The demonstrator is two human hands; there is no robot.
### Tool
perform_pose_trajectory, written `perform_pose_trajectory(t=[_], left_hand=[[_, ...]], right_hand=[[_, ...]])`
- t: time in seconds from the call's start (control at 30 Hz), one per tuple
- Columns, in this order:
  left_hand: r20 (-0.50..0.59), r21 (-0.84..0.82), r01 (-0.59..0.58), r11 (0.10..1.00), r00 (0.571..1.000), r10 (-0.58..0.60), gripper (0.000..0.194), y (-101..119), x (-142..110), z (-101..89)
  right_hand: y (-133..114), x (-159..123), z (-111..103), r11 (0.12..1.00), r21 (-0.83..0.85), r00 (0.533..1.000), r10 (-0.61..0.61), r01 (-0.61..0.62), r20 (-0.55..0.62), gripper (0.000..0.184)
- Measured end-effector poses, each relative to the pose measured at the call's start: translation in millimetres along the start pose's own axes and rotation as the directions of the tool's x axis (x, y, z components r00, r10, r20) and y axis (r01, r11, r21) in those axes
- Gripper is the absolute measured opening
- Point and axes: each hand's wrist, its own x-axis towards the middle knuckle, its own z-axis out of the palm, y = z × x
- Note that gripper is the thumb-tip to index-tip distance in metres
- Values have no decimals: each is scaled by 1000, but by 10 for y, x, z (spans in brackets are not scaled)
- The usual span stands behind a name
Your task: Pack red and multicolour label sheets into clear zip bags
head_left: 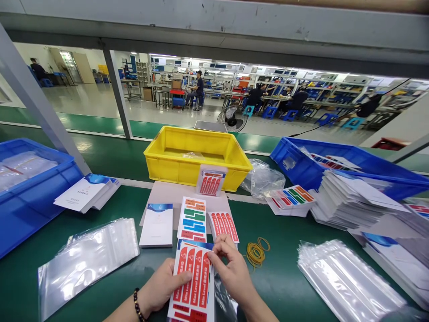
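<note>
The left hand (162,286) grips the sticker sheets (192,279) from the side, thumb across the red labels — seemingly to keep the layers together — while the right hand (236,273) pinches their upper right corner, perhaps to steady that edge. They are held low over the green surface (279,250), nearest the person, with the booklet pile (156,228), multicoloured sheets (192,219) and red-label sheets (224,225) just beyond, apparently grouped for easy reach beside the rubber bands (255,255).
</note>
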Motion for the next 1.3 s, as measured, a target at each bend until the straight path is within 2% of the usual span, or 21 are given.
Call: perform_pose_trajectory(t=[0.07, 0.13, 0.23, 0.3, 0.33, 0.37, 0.43, 0.5, 0.53, 0.6, 0.67, 0.73, 0.8, 0.93, 1.0, 1.1, 1.2, 1.3], left_hand=[[-3, 31, -7, 999, 1000, 7, 38, 14, -6, 12], [-11, 62, -6, 998, 1000, 7, 37, 23, -12, 27], [10, 109, -8, 994, 1000, 7, 37, 36, -15, 41], [14, 193, -61, 979, 998, 59, 36, 51, -13, 26], [-3, 262, -105, 959, 994, 109, 35, 61, -11, 8], [-32, 350, -141, 926, 986, 162, 34, 73, -10, -16], [-109, 543, -147, 826, 964, 244, 29, 100, -12, -73], [-144, 694, -103, 713, 950, 278, 17, 129, -23, -119], [-121, 740, -100, 666, 953, 279, 12, 143, -32, -130], [-6, 766, -161, 622, 966, 257, 14, 161, -53, -121], [109, 732, -228, 642, 970, 219, 23, 162, -67, -86], [143, 722, -244, 648, 968, 205, 32, 143, -65, -46], [116, 780, -227, 583, 968, 222, 31, 116, -46, -20], [83, 906, -184, 381, 960, 266, 16, 84, -5, 1], [115, 918, -206, 339, 956, 270, 7, 84, 3, 6], [227, 898, -310, 311, 934, 277, 14, 90, 4, 3], [256, 865, -358, 351, 917, 305, 19, 83, 6, -21], [140, 813, -328, 481, 912, 384, 16, 60, 18, -50]], right_hand=[[16, -1, 10, 999, 48, 999, 25, -24, -25, 22], [38, -7, 35, 979, 180, 995, 95, -91, -13, 20], [55, -18, 71, 838, 471, 961, 231, -275, 149, 34], [64, -4, 54, 743, 545, 920, 287, -389, 266, 34], [72, 15, 26, 720, 561, 913, 311, -408, 265, 32], [85, 42, -14, 707, 584, 916, 339, -399, 215, 31], [122, 112, -114, 678, 664, 917, 398, -314, 27, 33], [160, 179, -203, 638, 743, 879, 453, -203, -149, 36], [173, 203, -230, 618, 769, 859, 474, -166, -195, 36], [177, 221, -240, 591, 794, 843, 492, -140, -218, 36], [155, 209, -203, 590, 791, 855, 484, -161, -187, 36], [124, 187, -155, 608, 772, 871, 465, -186, -157, 37], [102, 172, -128, 625, 757, 876, 457, -191, -156, 38], [96, 173, -137, 632, 755, 870, 458, -175, -182, 37], [100, 174, -137, 627, 760, 873, 455, -174, -176, 38], [108, 166, -123, 621, 757, 886, 446, -204, -127, 37], [123, 164, -132, 640, 727, 900, 430, -249, -71, 35], [142, 177, -173, 683, 687, 913, 401, -246, -72, 35]])
